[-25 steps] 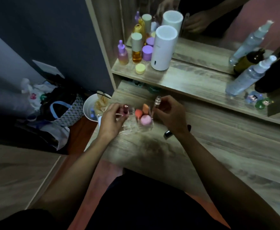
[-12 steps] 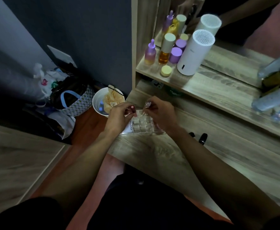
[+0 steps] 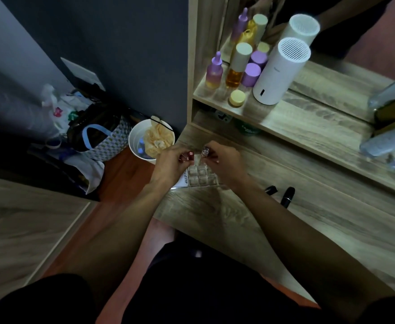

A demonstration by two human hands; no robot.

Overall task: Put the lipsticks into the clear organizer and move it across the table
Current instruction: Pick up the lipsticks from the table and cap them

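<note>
A clear organizer (image 3: 200, 176) with a grid of small square cells lies on the wooden table near its left edge, partly hidden by both hands. My left hand (image 3: 172, 163) is closed on a dark red lipstick (image 3: 188, 155), held just above the organizer's far left part. My right hand (image 3: 224, 162) pinches a clear-capped lipstick (image 3: 205, 151) over the far cells. Two black lipsticks (image 3: 287, 195) lie on the table to the right of my right forearm.
A raised shelf (image 3: 308, 122) at the back carries purple and amber bottles (image 3: 235, 71), a yellow jar (image 3: 237, 98) and a white cylinder (image 3: 279, 71) before a mirror. Spray bottles (image 3: 388, 139) lie far right. A white bin (image 3: 150, 142) and bags (image 3: 93, 136) sit on the floor, left.
The view has swung left and the organizer now sits nearer the table's left edge. The pink and orange sponges seen a second ago are gone from view. Both hands still hold their lipsticks.
</note>
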